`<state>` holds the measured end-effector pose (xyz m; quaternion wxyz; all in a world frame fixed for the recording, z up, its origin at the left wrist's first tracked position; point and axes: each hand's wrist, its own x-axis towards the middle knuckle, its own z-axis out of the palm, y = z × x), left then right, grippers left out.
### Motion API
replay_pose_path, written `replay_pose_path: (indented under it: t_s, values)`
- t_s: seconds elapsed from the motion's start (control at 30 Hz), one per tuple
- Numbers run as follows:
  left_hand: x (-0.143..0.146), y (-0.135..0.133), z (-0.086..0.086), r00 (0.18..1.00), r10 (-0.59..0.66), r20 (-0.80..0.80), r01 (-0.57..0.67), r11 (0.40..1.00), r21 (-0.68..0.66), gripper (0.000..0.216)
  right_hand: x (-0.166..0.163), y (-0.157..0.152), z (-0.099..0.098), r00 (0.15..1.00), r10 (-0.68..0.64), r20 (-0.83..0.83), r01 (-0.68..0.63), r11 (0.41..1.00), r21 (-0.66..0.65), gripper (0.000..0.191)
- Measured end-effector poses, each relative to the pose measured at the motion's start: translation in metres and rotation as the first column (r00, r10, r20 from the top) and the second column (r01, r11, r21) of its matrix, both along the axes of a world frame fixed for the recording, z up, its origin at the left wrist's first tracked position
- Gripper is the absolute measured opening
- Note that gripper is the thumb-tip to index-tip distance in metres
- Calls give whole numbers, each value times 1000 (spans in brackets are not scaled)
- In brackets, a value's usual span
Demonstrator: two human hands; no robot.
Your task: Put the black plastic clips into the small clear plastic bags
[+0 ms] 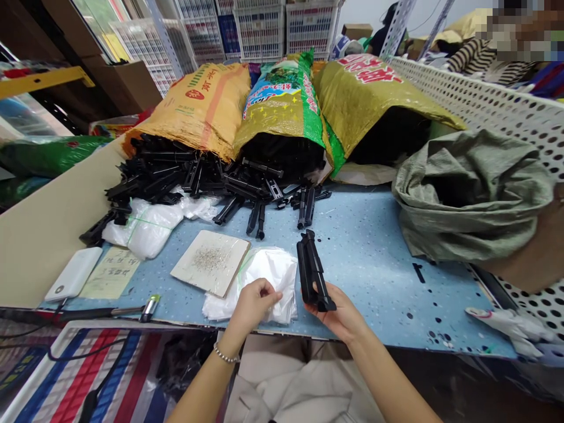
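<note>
To my eye the black parts (312, 271), two o'clock from the left hand (252, 305), might slip because the right hand (342, 315) holds just their near ends, while the left curls narrowly over plastic bags (279, 271), its grip unclear.

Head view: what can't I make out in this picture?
All in the head view:
Right hand: some fingers are hidden behind the black plastic parts.
Left hand: its curled fingers hide whether it grips anything.
Olive-gold sack: deep shadow hides its contents.
Grey-green sack: folds and shadow hide its inside.
Yellow note: handwriting too small and blurred to read.
</note>
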<state>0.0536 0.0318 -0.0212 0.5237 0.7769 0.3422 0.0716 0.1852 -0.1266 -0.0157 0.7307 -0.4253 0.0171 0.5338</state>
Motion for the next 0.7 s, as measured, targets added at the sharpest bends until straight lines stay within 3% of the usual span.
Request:
replay_pose_path:
  t_s: [0.13, 0.27, 0.7]
  values:
    - [1, -6, -4, 996, 82, 39, -80, 995, -63, 12, -1, 4, 2, 1000, 4, -13, -4, 1000, 22, 21]
    - [4, -8, -7, 987, 153, 54, -148, 986, -82, 26, 0, 7, 4, 1000, 15, -12, -15, 999, 35, 20]
    - [1, -8, -9, 982, 145, 124, -117, 971, -207, 30, -3, 33, 2, 988, -29, -151, 61, 976, 208, 12]
